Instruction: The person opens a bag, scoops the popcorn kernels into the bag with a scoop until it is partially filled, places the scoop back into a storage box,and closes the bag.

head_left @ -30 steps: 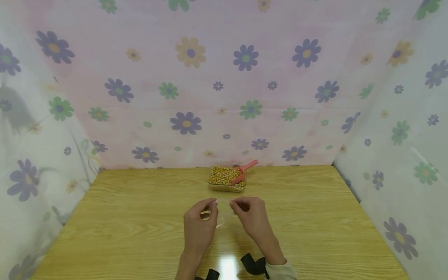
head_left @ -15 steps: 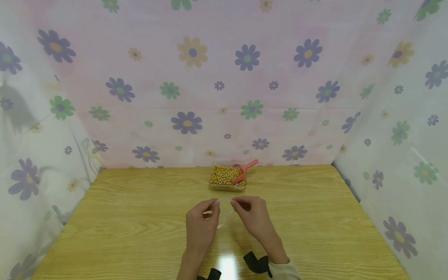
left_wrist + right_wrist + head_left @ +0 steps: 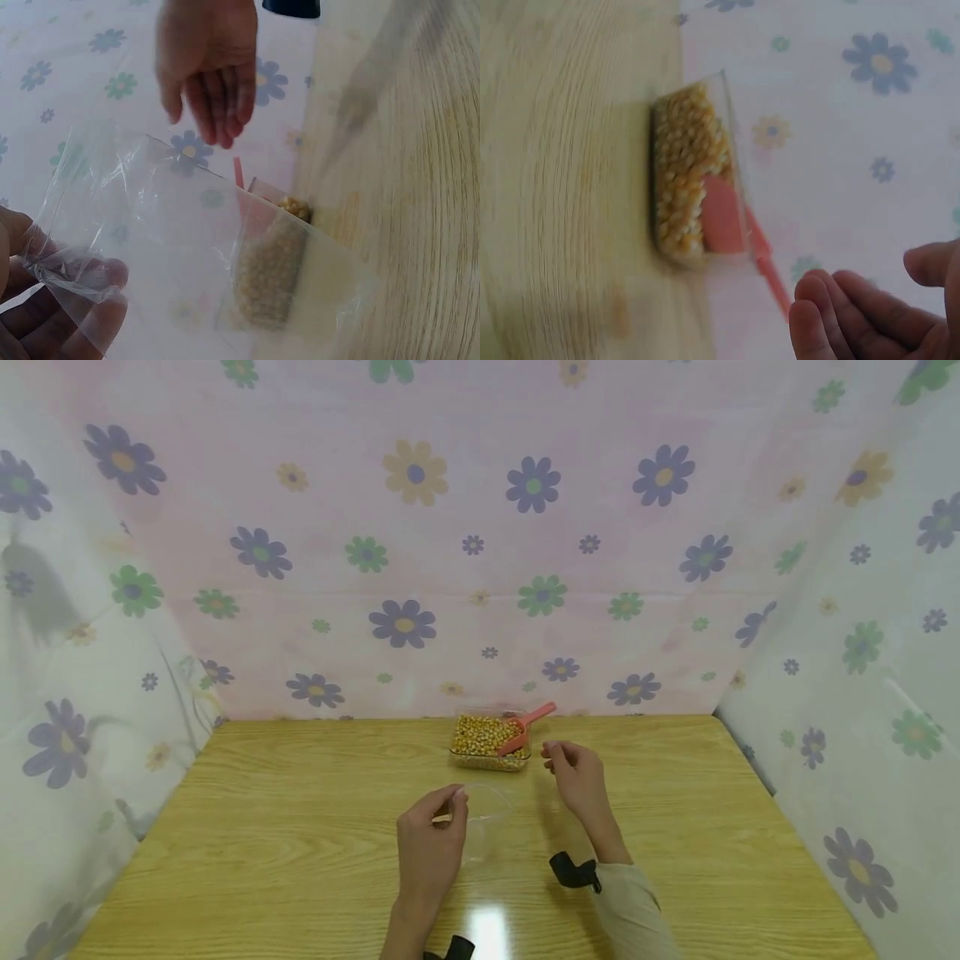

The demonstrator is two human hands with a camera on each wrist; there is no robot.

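My left hand (image 3: 433,843) pinches the edge of a clear plastic bag (image 3: 180,232) between thumb and fingers. The bag hangs with its mouth partly spread, its rim curving to the right in the head view. My right hand (image 3: 577,777) is off the bag, fingers loosely bent and holding nothing, just right of a clear container (image 3: 489,762). Corn kernels (image 3: 681,150) fill that container. A pink scoop (image 3: 724,214) lies with its blade in the kernels and its handle (image 3: 542,712) sticking out over the back right corner, close to my right fingers.
The container stands near the back edge of a wood-grain table (image 3: 300,827). Flower-printed cloth (image 3: 450,527) walls in the table at the back and on both sides. A black wrist mount (image 3: 573,871) sits on the right wrist.
My right hand has let go of the bag and moved forward and right to beside the container. My left hand stays almost in place with the bag, whose mouth now shows.
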